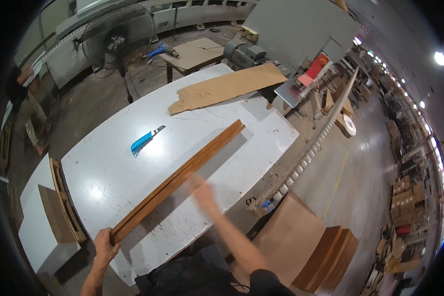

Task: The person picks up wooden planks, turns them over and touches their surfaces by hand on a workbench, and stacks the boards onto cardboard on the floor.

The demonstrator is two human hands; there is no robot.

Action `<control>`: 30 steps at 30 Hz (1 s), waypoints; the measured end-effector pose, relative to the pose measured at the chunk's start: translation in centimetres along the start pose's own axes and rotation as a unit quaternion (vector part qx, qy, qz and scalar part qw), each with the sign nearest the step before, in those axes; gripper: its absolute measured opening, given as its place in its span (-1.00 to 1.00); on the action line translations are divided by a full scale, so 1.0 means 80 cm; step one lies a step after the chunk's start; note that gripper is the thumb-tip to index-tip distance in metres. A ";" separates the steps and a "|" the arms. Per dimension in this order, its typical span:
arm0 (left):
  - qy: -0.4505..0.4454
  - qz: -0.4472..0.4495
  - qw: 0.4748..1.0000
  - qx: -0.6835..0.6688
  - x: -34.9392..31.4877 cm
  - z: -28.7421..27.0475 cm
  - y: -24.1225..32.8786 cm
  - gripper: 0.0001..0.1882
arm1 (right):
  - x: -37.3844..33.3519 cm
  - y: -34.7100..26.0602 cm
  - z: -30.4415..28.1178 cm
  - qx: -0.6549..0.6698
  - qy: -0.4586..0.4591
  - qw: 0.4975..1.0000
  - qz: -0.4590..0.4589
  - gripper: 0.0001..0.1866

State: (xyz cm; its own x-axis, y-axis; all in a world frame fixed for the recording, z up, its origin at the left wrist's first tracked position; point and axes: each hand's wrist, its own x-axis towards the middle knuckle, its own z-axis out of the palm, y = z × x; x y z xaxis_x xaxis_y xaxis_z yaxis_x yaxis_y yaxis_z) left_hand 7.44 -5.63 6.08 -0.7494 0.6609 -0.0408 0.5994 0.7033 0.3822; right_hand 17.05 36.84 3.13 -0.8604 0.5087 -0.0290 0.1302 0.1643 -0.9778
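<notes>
Head view: left hand point(106, 245) gripping near end of long, ridged, wood-brown strip point(176, 180); blurred right hand point(198, 189) beside its middle, finger state unclear; blue-handled knife point(143, 143) beyond hands.

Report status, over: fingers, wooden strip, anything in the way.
Left fingers holding near end of wooden strip. Right fingers blurred beside its middle, contact unclear. Strip angled across white table. Blue-handled knife lying left of strip, apart from it.
</notes>
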 end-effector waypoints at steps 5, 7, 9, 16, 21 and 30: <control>0.148 -0.080 0.978 -0.120 -0.018 0.021 0.006 -0.41 | 0.180 0.037 -0.260 0.062 0.222 0.970 -0.080 -0.37; 0.134 -0.110 0.973 -0.150 -0.042 0.027 -0.022 -0.34 | 0.232 0.047 -0.270 0.102 0.201 0.973 -0.050 -0.33; 0.163 -0.185 0.957 -0.155 -0.049 0.031 -0.013 -0.25 | 0.266 0.061 -0.286 0.132 0.158 0.977 0.059 -0.31; 0.205 -0.128 0.959 -0.150 -0.052 0.053 -0.018 -0.10 | 0.274 0.096 -0.272 0.240 0.008 0.969 0.066 -0.37; 0.174 -0.122 0.965 -0.155 -0.027 0.046 -0.013 -0.17 | 0.277 0.106 -0.266 0.204 0.082 0.975 0.015 -0.43; 0.085 -0.228 0.965 -0.095 0.020 0.014 0.019 -0.42 | 0.255 0.104 -0.290 0.190 0.131 0.972 0.039 -0.44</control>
State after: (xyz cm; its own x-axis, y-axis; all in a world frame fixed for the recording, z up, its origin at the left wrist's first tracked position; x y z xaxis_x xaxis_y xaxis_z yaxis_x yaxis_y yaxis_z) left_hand 7.47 -3.24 5.54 -0.9681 0.2305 -0.0986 0.1468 0.8398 0.5226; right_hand 12.02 68.15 -0.80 -0.6935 0.7133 -0.1014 -0.0435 -0.1819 -0.9824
